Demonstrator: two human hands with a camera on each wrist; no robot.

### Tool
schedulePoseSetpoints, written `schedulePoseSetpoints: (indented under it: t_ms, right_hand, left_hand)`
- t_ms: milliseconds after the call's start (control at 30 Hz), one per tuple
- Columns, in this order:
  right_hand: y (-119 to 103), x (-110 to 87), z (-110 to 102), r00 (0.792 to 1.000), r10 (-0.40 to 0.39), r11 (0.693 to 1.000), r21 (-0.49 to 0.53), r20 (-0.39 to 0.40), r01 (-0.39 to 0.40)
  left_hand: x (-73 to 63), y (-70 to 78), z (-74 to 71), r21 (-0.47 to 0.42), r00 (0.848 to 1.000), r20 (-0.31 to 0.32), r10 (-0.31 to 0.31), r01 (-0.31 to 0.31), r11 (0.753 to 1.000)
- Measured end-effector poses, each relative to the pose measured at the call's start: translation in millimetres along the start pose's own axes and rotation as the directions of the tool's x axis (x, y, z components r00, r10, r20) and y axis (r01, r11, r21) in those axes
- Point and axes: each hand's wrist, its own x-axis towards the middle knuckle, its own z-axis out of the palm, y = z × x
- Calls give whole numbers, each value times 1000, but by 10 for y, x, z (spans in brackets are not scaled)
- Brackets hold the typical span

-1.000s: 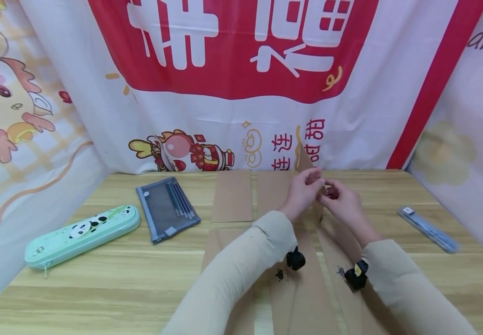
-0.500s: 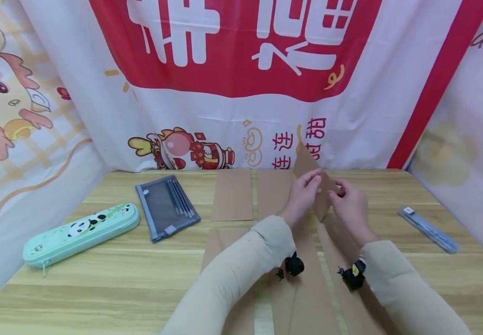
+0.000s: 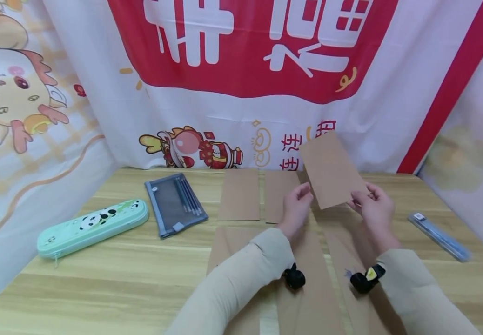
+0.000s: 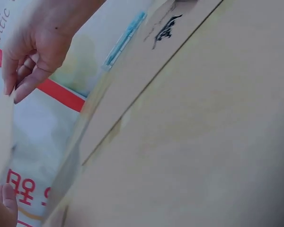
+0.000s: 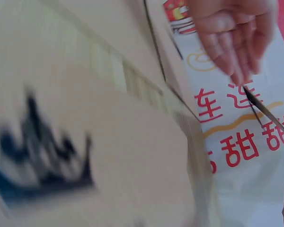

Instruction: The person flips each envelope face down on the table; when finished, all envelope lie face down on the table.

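Rectangular brown card [image 3: 332, 171], face plain, tilted, above table [image 3: 141, 288]

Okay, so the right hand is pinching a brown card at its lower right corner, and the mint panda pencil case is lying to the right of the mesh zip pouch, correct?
Not quite: in the head view, the mint panda pencil case lies to the left of the mesh zip pouch. The right hand is indeed pinching the brown card at its lower right corner.
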Motion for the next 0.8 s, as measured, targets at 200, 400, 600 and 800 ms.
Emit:
schedulePoseSetpoints:
  t_ms: [200, 400, 600, 800]
  right_hand:
    - [76, -40, -37, 995, 104, 978, 178, 13, -104]
    - [153, -34, -25, 990, 143, 959, 246, -5, -137]
    - [83, 63, -200, 949, 104, 988, 76, 297, -132]
    - [-98, 301, -455, 839, 54, 971, -226, 541, 84]
  left_hand:
    - [-62, -101, 97, -186, 993, -54, -108, 96, 978]
    - [-99, -84, 128, -282, 986, -66, -150, 126, 951]
    - [-37, -87, 66, -237, 987, -16, -159, 150, 960]
    - [40, -66, -15, -140, 989, 56, -139, 146, 979]
